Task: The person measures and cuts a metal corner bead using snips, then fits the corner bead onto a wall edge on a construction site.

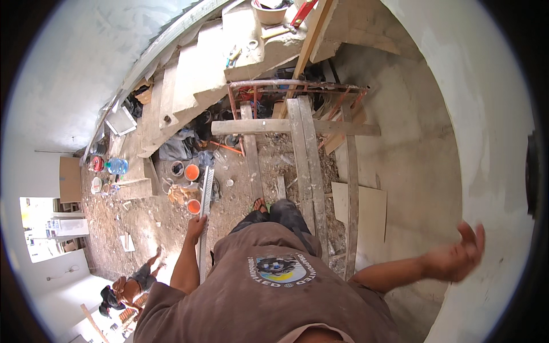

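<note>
My left hand (197, 226) is closed round a long, narrow pale metal strip (207, 186) with a row of slots or marks along it. The strip points away from me over the floor, and its lower end passes beside my left arm. Out to the right, my right hand (454, 254) is raised beside the pale plastered wall (492, 188). Its fingers are bent a little and apart, slightly blurred, with nothing visible in them. I cannot tell whether it touches the wall.
Wooden planks (309, 166) rest on a rusty metal frame (297, 84) before me. Orange-filled buckets (192, 172) stand on the littered floor at left. Concrete stairs (191, 74) hold a hammer (280, 32) and a tub (269, 12). Another person (128, 288) is at lower left.
</note>
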Demonstrator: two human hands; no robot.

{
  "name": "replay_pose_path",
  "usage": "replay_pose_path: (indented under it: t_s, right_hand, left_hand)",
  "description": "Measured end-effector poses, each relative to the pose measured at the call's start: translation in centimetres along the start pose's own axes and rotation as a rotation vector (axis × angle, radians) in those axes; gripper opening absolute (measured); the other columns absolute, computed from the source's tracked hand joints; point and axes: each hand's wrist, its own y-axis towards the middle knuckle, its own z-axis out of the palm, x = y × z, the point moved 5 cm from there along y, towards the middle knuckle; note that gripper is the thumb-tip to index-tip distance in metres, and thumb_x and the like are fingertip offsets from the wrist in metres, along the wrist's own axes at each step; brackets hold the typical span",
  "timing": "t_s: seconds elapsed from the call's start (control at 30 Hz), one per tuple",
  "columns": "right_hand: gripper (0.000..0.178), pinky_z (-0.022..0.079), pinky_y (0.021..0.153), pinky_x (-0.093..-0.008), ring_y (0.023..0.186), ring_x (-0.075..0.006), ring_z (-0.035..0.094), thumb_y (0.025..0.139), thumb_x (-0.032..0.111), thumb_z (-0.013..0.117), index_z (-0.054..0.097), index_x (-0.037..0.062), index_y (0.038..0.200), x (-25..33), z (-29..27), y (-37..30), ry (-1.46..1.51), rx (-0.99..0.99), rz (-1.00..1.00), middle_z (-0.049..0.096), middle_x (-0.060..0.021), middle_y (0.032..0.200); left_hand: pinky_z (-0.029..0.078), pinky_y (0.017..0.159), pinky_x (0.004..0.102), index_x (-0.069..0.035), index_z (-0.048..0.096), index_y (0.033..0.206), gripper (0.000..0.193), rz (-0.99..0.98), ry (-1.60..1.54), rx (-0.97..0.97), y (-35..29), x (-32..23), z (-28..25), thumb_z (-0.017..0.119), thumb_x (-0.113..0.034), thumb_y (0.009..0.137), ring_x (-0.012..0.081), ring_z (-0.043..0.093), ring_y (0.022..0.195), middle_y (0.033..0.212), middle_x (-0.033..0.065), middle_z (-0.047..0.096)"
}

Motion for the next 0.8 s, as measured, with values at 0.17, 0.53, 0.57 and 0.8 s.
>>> replay_pose_path:
  t_s: [0.17, 0.53, 0.57, 0.8]
  right_hand:
    - [0.024, 0.054, 0.069, -0.0283, 0.075, -0.0164, 0.068, 0.101, 0.012, 0.053, 0.068, -0.0052, 0.108, -3.8, 20.0, -4.8, 0.184, 0.395, 0.462, 0.072, -0.0134, 0.104]
    - [0.03, 0.057, 0.074, -0.0267, 0.094, -0.0161, 0.068, 0.101, 0.011, 0.056, 0.059, -0.002, 0.128, -15.0, 70.9, -20.4, 0.794, 0.883, 1.347, 0.069, -0.0111, 0.115]
    - [0.03, 0.056, 0.073, -0.026, 0.091, -0.0148, 0.067, 0.101, 0.012, 0.057, 0.06, -0.0022, 0.127, -15.0, 75.6, -20.1, 0.79, 0.888, 1.33, 0.069, -0.0096, 0.11]
    - [0.023, 0.051, 0.072, -0.0302, 0.08, -0.0138, 0.061, 0.092, 0.006, 0.057, 0.063, -0.001, 0.113, -29.6, 106.9, -16.3, 0.258, 0.725, 0.752, 0.066, -0.007, 0.095]
  left_hand:
    - [0.04, 0.061, 0.0282, -0.006, 0.069, 0.085, 0.033, -0.028, -0.084, -0.061, 3.2, -4.6, -2.0, 0.065, -0.035, 0.098, 0.0083, 0.049, 0.066, 0.073, -0.0035, 0.058]
    - [0.036, 0.055, 0.0274, -0.006, 0.066, 0.081, 0.033, -0.004, -0.257, -0.154, 17.5, -24.0, 2.8, 0.063, -0.033, 0.099, 0.007, 0.046, 0.06, 0.069, -0.0037, 0.056]
    - [0.036, 0.056, 0.028, -0.006, 0.066, 0.08, 0.033, -0.024, -0.329, -0.163, 18.5, -25.0, 3.7, 0.063, -0.033, 0.099, 0.0071, 0.046, 0.062, 0.069, -0.004, 0.055]
    - [0.035, 0.058, 0.0278, -0.005, 0.066, 0.08, 0.034, -0.156, -0.344, -0.156, 21.7, -37.1, 4.6, 0.061, -0.033, 0.1, 0.0068, 0.042, 0.064, 0.068, -0.0048, 0.051]
